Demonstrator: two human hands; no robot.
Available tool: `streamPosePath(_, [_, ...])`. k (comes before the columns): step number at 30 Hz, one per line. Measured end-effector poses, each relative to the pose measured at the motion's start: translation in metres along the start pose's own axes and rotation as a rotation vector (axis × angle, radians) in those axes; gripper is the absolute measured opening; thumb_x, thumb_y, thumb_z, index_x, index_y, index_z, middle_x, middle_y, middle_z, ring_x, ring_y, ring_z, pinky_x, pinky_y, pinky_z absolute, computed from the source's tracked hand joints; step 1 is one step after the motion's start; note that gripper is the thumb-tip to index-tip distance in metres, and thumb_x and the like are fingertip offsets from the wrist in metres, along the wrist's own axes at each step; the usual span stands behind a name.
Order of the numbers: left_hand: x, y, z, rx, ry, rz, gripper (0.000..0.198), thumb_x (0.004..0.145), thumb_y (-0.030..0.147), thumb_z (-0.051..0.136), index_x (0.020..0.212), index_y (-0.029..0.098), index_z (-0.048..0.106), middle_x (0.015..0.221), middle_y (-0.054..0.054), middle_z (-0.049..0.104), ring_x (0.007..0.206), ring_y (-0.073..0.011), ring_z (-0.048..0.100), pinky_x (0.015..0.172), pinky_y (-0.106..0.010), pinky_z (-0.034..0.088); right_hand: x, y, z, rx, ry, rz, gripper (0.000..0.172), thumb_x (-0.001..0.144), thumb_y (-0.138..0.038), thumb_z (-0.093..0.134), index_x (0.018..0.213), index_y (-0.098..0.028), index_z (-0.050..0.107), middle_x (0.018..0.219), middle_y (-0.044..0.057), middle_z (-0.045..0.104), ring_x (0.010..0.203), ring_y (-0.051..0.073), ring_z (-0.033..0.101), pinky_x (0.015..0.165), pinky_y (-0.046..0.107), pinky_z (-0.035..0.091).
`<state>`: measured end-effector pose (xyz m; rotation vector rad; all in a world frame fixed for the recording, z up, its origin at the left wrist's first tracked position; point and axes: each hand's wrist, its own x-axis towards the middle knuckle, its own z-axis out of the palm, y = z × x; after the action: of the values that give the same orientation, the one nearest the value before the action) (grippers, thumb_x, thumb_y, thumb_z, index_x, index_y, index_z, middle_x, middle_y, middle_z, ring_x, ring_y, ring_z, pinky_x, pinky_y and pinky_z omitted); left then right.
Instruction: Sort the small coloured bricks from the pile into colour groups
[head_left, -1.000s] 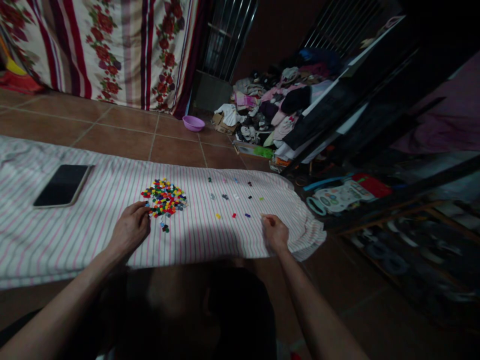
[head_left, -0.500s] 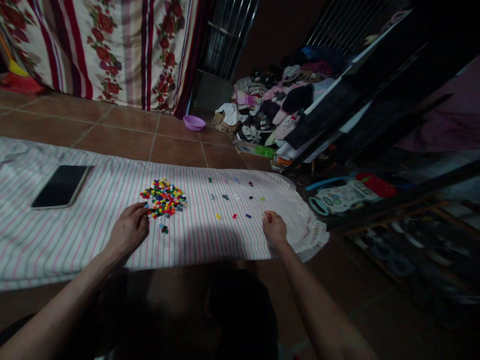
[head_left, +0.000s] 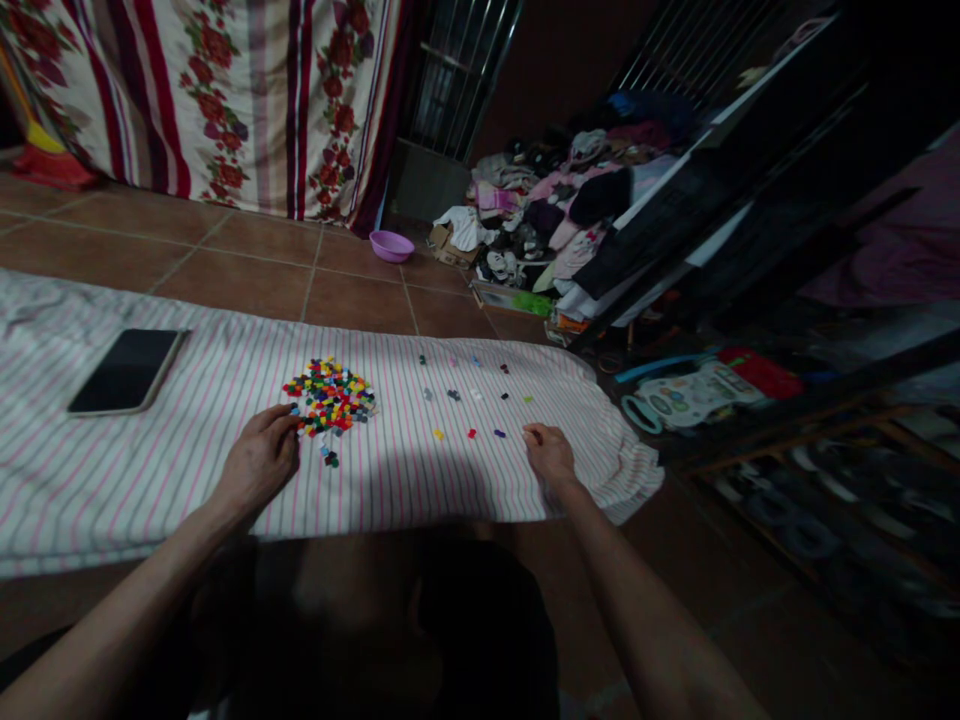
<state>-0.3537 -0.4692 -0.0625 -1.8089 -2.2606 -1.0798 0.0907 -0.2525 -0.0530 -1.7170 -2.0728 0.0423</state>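
A heap of small, brightly coloured plastic pieces [head_left: 334, 397] lies on a striped cloth [head_left: 187, 470]. At the heap's left edge rests my left hand [head_left: 262, 450], fingers bent together and tips against the outer pieces; what they pinch, if anything, is too small to make out. My right hand [head_left: 551, 455] is low on the cloth at the right, thumb and finger pinched, their hold hidden. Just left of it lies a purple piece [head_left: 499, 433], then a red piece [head_left: 472, 433] and a yellow piece [head_left: 439, 434]. Behind these, more small pieces sit in spaced rows by colour.
A dark-screened phone [head_left: 127, 372] lies on the cloth at the left. Beyond, a purple basin [head_left: 391, 246] stands on the tiled floor near a pile of clothes [head_left: 555, 200]. To the right are a toy panel [head_left: 679, 398] and a dark rack [head_left: 810, 400].
The view has shifted very slightly. Both hands stay at about the same spots, the left at the heap and the right beside the front row.
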Motion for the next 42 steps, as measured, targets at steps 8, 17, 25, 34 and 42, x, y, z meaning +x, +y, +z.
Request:
streamPosePath(8, [0.0,0.0,-0.001,-0.008,-0.011,-0.012,0.034,0.086,0.032,0.038,0.099,0.018,0.065,0.118,-0.013,0.063,0.111,-0.0272,0.059,0.099,-0.048,0.049,-0.001,0.003,-0.001,0.041,0.023,-0.01,0.022,0.074,-0.019,0.051,0.084,-0.02,0.071,0.081,0.006,0.064,0.084,0.021,0.058,0.085,0.036,0.046])
streamPosePath(17, [-0.001,0.001,-0.004,-0.009,-0.019,-0.009,0.037,0.087,0.033,0.036,0.097,0.013,0.065,0.118,-0.016,0.062,0.11,-0.0287,0.059,0.098,-0.047,0.049,0.001,0.002,-0.001,-0.003,0.011,0.031,0.023,0.073,-0.014,0.05,0.083,-0.017,0.071,0.081,0.008,0.063,0.085,0.021,0.058,0.086,0.034,0.046])
streamPosePath(25, [-0.002,0.0,-0.001,-0.021,-0.012,-0.013,0.036,0.087,0.034,0.035,0.098,0.016,0.064,0.119,-0.015,0.062,0.111,-0.0284,0.058,0.1,-0.049,0.048,0.001,0.005,-0.003,0.032,0.013,0.018,0.027,0.073,-0.016,0.05,0.088,-0.019,0.072,0.083,0.007,0.063,0.083,0.02,0.059,0.086,0.035,0.047])
streamPosePath(34, [0.0,0.0,-0.003,-0.031,-0.01,-0.024,0.036,0.087,0.035,0.035,0.096,0.016,0.065,0.118,-0.014,0.063,0.109,-0.0276,0.06,0.098,-0.049,0.049,-0.002,0.004,-0.008,0.024,0.096,0.024,0.032,0.073,-0.022,0.05,0.098,-0.016,0.07,0.089,0.009,0.063,0.089,0.023,0.057,0.087,0.037,0.046])
streamPosePath(42, [0.001,0.003,-0.005,-0.053,-0.042,-0.059,0.037,0.088,0.034,0.036,0.097,0.015,0.066,0.118,-0.013,0.063,0.11,-0.0269,0.058,0.1,-0.046,0.048,0.003,-0.043,-0.01,0.149,0.164,-0.065,0.028,0.08,-0.024,0.046,0.094,-0.015,0.068,0.09,0.011,0.062,0.08,0.021,0.056,0.085,0.038,0.046])
